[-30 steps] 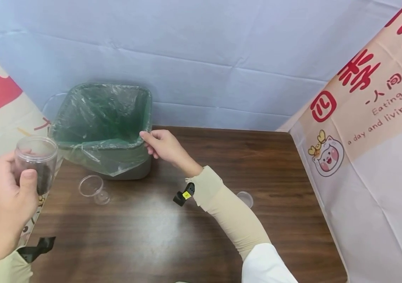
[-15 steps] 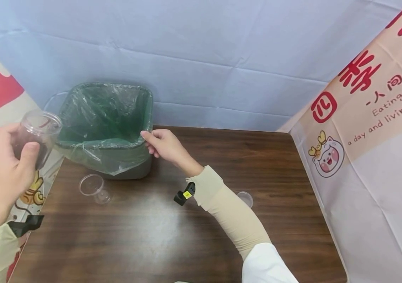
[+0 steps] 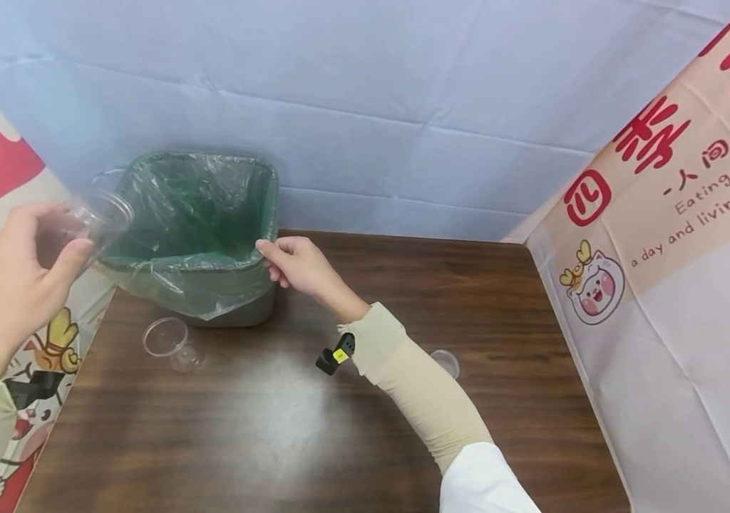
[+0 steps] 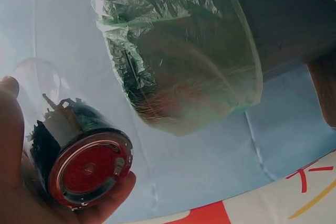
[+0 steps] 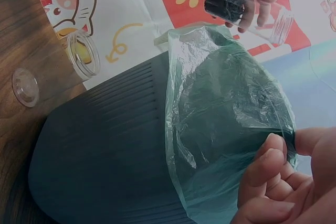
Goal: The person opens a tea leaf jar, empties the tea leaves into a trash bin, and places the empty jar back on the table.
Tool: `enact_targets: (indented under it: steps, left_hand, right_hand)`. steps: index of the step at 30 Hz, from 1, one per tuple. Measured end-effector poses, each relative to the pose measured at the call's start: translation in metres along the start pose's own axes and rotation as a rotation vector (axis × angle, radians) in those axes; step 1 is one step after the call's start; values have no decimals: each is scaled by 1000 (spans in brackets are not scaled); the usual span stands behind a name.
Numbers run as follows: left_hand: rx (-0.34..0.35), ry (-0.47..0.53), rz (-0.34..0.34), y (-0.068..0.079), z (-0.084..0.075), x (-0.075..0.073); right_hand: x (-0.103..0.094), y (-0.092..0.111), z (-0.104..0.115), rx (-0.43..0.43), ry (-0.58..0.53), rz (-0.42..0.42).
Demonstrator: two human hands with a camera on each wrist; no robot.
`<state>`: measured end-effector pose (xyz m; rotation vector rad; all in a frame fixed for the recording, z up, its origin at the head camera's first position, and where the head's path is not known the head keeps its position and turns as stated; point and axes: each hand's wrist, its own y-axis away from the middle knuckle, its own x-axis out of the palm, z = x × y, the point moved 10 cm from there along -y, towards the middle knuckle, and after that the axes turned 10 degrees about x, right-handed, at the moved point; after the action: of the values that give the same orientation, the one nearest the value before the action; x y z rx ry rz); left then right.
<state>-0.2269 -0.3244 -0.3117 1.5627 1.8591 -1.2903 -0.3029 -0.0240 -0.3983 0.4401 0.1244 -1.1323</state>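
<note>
My left hand grips a clear jar by its side, its mouth tipped toward the lined bin. Dark, ragged stuff sits at the base end of this jar in the right wrist view. A grey trash bin with a thin green bag folded over its rim stands at the table's back left. At the bin's right front corner my right hand pinches the bag's edge between thumb and fingers. The left wrist view has the held jar's round base turned to the camera, left of the bag.
Another clear jar stands uncapped on the wooden table in front of the bin. A round clear lid lies beyond my right forearm. A pale cloth forms the back wall, and printed sheets hang at both sides.
My left hand has lifted the jar and tilted it from near upright toward the bin, its mouth now over the left rim. My right hand stays at the bag's edge.
</note>
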Motion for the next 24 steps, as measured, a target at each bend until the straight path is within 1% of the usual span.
enact_targets:
  steps: [3,5,10,13,18,21,24]
  left_hand:
    - [-12,-17,31,-4,-1,2]
    - [2,-29,37,-9,-2,2]
    - [67,-64,19,-20,-5,1]
    - [93,-84,28,-28,-8,1]
    - [137,-143,44,-40,-11,5]
    - [180,-172,43,-45,-14,7]
    - [205,-197,50,-49,-16,8]
  right_hand:
    - [1,0,0,-6,-5,3]
    - [1,0,0,-7,-9,4]
    - [3,0,0,-4,-17,4]
    - [2,0,0,-1,-19,-1]
    - [0,-1,0,5,-18,-6]
    - [0,-1,-2,15,-19,-8]
    - [0,-1,-2,23,-22,0]
